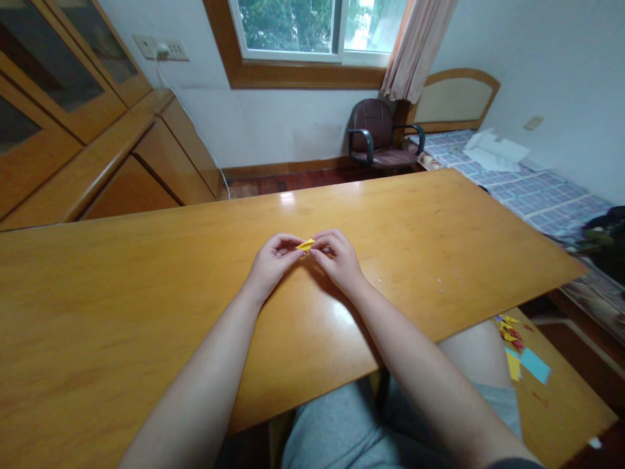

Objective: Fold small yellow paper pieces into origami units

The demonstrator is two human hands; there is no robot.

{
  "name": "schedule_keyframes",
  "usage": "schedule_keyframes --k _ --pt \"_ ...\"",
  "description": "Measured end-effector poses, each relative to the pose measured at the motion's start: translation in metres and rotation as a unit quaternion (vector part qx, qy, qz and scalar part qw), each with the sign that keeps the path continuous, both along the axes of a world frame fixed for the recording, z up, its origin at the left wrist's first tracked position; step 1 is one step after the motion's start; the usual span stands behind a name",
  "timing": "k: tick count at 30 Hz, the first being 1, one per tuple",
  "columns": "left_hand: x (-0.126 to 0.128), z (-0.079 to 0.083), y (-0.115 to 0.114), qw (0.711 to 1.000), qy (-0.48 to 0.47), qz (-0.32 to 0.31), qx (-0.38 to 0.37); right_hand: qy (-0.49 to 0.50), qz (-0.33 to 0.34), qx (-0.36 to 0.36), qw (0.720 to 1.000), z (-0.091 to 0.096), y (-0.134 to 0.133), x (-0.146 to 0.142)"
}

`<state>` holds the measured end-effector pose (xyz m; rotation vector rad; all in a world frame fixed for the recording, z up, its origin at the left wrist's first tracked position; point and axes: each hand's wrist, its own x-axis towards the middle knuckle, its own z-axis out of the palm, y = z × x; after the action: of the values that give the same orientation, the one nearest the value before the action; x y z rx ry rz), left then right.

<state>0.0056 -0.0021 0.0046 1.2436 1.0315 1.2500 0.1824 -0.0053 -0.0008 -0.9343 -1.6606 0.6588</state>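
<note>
A small piece of folded yellow paper is pinched between my two hands, just above the middle of the wooden table. My left hand grips its left side between thumb and fingertips. On the other side, my right hand has its thumb and fingers closed on the paper's right end. Fingertips cover part of the paper, so its full shape is hidden.
To my right, a lower wooden surface holds several folded yellow and red papers and a blue paper sheet. Tiny scraps dot the tabletop. Beyond stand an office chair and a bed; a wooden cabinet is at left.
</note>
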Motion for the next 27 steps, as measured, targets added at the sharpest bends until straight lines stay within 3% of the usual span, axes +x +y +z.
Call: schedule_keyframes --k 16,27 --pt "-0.0009 0.0014 -0.0003 1.0 0.013 -0.011 0.009 -0.008 0.031 0.004 0.999 -0.0018 -0.001 0.0009" --pt "0.0012 0.0052 -0.0019 1.0 0.011 -0.014 0.001 -0.039 0.009 0.019 0.999 0.0 -0.0016 -0.0005"
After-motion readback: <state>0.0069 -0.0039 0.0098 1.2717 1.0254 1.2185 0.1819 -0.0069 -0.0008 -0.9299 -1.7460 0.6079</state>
